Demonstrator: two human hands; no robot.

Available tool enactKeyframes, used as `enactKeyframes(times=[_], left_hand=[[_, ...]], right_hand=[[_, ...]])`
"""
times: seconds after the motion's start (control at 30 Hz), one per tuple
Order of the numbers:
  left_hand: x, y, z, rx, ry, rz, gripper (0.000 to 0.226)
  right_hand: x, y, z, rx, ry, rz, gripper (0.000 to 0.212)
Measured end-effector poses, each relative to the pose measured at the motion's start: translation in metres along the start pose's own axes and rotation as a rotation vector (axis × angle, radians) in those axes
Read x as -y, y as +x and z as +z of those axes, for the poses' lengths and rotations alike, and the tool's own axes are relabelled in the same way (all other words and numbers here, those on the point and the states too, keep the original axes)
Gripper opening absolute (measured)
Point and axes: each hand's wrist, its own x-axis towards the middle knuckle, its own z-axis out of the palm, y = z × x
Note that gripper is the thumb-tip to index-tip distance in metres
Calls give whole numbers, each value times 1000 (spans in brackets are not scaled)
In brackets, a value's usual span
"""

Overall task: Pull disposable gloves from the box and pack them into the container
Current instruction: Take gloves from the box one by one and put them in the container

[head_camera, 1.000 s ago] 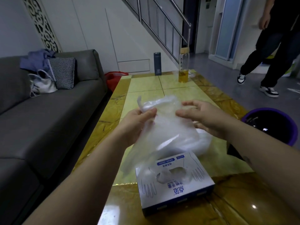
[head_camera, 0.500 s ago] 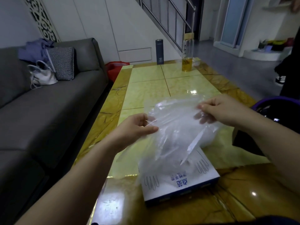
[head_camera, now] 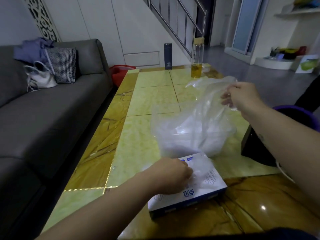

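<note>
A white and blue glove box lies flat on the yellow marble table near its front edge. My left hand rests on top of the box, its fingers curled down at the opening, where they pinch a thin clear disposable glove. My right hand is raised at the right and grips the rim of a clear plastic bag. The bag hangs open with its bottom on the table just behind the box, and pale crumpled gloves show inside it.
A dark flask and a glass bottle of yellow liquid stand at the table's far end. A purple-rimmed bin and a black object sit by the right edge. A grey sofa runs along the left.
My left hand let go of the bag and dropped onto the glove box. My right hand lifted the bag's rim up and to the right. The person at the back right is gone.
</note>
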Motion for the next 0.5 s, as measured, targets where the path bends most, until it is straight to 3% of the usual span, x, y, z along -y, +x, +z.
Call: enactKeyframes(times=[0.17,0.3,0.4,0.5], left_hand=[[-14,-3,-9,158,-5,-37,23],[4,-14,-36,65,-292,-62,26],[32,-23,-63,-181,-624,-153,12],[58,-17,-85,-668,-822,-359,9]], right_hand=[[0,-7,12,80,-144,-24,26],[6,-10,18,139,-95,-14,27],[14,-10,19,170,38,28,16],[22,-16,21,263,123,67,13]])
